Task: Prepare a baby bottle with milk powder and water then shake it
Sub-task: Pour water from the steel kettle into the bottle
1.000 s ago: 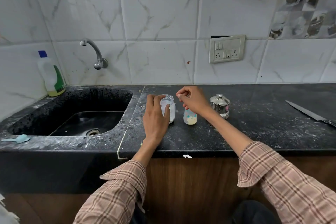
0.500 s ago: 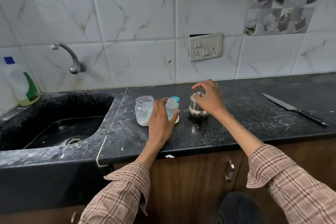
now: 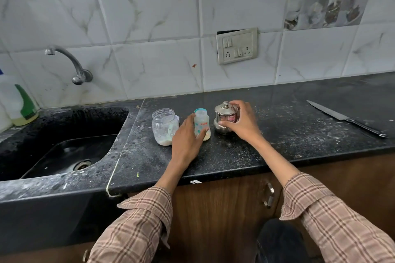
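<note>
A small baby bottle (image 3: 201, 121) with a teal rim and pale powder at its bottom stands open on the black counter (image 3: 277, 145). My left hand (image 3: 186, 136) grips its body from the left. Just right of it sits a lidded steel pot (image 3: 224, 118), and my right hand (image 3: 242, 123) is wrapped round its side, fingers curled. To the left of the bottle stands a clear open jar (image 3: 164, 127) with a little white powder at the bottom.
A black sink (image 3: 64, 145) lies to the left under a wall tap (image 3: 70, 64). A detergent bottle (image 3: 21, 104) stands at the sink's far left corner. A long knife (image 3: 346, 118) lies on the counter at right. A socket plate (image 3: 236, 46) is on the tiled wall.
My left hand left the clear jar and took hold of the baby bottle. My right hand went from above the bottle to the steel pot, first its lid, now its side.
</note>
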